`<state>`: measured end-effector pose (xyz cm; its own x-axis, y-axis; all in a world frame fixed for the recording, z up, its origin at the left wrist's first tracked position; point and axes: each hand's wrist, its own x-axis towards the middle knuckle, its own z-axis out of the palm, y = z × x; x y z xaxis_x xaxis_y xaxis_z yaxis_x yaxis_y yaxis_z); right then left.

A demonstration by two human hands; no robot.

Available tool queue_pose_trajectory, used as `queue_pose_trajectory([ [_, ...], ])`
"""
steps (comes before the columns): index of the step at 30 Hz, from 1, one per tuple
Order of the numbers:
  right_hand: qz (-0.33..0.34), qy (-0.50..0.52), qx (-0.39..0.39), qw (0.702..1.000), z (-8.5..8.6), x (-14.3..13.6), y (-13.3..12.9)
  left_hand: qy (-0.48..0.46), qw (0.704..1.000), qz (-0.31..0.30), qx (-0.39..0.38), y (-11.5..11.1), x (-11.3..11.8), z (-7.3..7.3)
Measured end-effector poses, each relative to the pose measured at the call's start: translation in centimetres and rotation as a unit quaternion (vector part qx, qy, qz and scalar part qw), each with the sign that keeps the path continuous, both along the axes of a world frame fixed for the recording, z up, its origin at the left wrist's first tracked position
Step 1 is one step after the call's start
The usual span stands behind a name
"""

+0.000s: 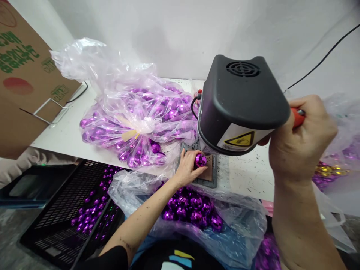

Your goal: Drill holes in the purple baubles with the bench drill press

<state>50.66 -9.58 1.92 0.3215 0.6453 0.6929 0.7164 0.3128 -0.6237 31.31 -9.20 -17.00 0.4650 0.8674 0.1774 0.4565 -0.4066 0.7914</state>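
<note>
My left hand [189, 167] grips a shiny purple faceted ball [200, 160] between thumb and fingers, over the grey base plate [213, 179] of a bench press. My right hand [305, 131] is closed around the press's red lever handle [298, 117]. The black housing of the press [239, 101], with a round vent and a yellow warning label, stands between my hands and hides part of the base. In front of me, an open clear plastic bag [239, 221] holds many loose purple balls [194, 210].
A tied clear bag [140, 123] of purple balls lies on the white table [247, 174] to the left. A cardboard box [25, 86] stands beyond it. Below is a black crate [56, 210] with purple balls. More bagged balls [329, 172] are at the right.
</note>
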Motion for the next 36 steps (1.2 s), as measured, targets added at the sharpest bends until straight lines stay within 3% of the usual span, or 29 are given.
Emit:
queue_pose_trajectory([
  [3,-0.051,-0.06,0.063,0.995,-2.1,0.1,-1.8,-0.011,1.0,0.0,-0.002,0.0,0.0,0.1],
  [6,-0.061,-0.11,0.118,0.985,-4.6,0.0,-4.2,-0.017,1.0,-0.005,-0.003,-0.1,0.0,0.1],
  [11,-0.077,-0.135,0.043,0.987,-6.3,-1.3,-7.1,-0.012,1.0,-0.009,0.001,-0.1,0.0,0.0],
  [16,-0.019,-0.121,0.05,0.991,-6.9,-2.1,-7.2,0.0,1.0,-0.009,-0.003,-0.1,0.0,0.0],
  [23,-0.057,-0.113,0.048,0.991,-9.0,-2.3,-7.5,0.01,1.0,-0.007,-0.008,-0.1,0.0,0.1],
  [29,-0.036,-0.08,0.039,0.995,-9.8,-2.1,-7.3,-0.012,1.0,-0.004,0.0,-0.2,0.1,0.1],
  [36,-0.034,-0.076,0.003,0.997,-12.7,-0.7,-7.6,-0.007,1.0,0.002,-0.005,-0.2,0.0,0.4],
])
